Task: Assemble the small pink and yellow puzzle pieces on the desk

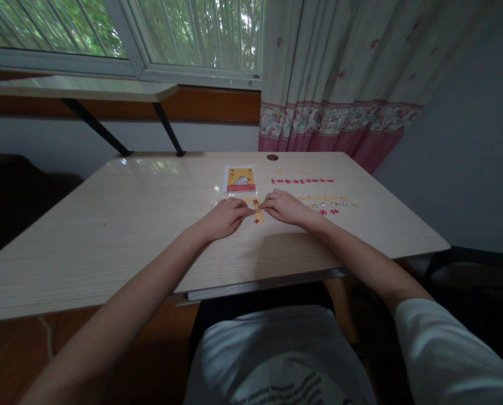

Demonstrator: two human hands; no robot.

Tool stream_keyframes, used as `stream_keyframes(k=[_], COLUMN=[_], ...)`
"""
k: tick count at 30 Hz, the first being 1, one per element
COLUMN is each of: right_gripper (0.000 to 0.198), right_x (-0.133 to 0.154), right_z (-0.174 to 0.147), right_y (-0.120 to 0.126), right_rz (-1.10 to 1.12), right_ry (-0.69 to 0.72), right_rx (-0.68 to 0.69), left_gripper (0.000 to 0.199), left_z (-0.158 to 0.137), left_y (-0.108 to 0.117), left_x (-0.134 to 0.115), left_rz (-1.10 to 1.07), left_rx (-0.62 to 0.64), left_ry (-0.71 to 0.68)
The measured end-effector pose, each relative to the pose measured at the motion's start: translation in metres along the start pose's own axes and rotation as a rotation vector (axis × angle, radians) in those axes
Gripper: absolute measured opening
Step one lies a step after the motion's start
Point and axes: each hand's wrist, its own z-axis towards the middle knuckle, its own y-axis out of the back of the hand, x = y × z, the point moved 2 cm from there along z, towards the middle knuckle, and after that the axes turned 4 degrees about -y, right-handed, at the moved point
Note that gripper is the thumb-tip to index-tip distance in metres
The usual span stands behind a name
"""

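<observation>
Several joined jigsaw puzzle pieces (258,216), yellow with small red figures, lie flat on the desk between my hands. From the left, my left hand (227,218) rests on the desk with its fingers closed together, the tips pressed at the edge of the joined pieces. Thumb and fingers of my right hand (285,207) pinch at the opposite edge; the small piece there is mostly hidden by the fingertips. Just behind my left hand lies a picture card (240,179) showing a white cartoon animal on yellow and red.
A row of red pieces (302,181) lies behind my right hand, with a few yellow pieces (306,172) farther back. Yellow pieces (325,198), white pieces (327,205) and red pieces (334,212) lie right of it. A raised shelf (82,88) stands at the desk's back left.
</observation>
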Motion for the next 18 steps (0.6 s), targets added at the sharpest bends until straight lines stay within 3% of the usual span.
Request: stream_keyframes(k=[9,18], right_gripper=[0.025,0.016], right_x=[0.000,-0.002], right_z=[0.005,0.011], right_y=[-0.004,-0.007], right_rz=[0.058,0.143], right_ry=[-0.044,-0.185], right_rx=[-0.024,-0.042], left_gripper=[0.036,0.036], left_z=[0.000,0.002], left_y=[-0.002,0.004], left_x=[0.000,-0.011], left_rz=[0.034,0.111], left_rx=[0.015,0.048], left_ry=[-0.003,0.030])
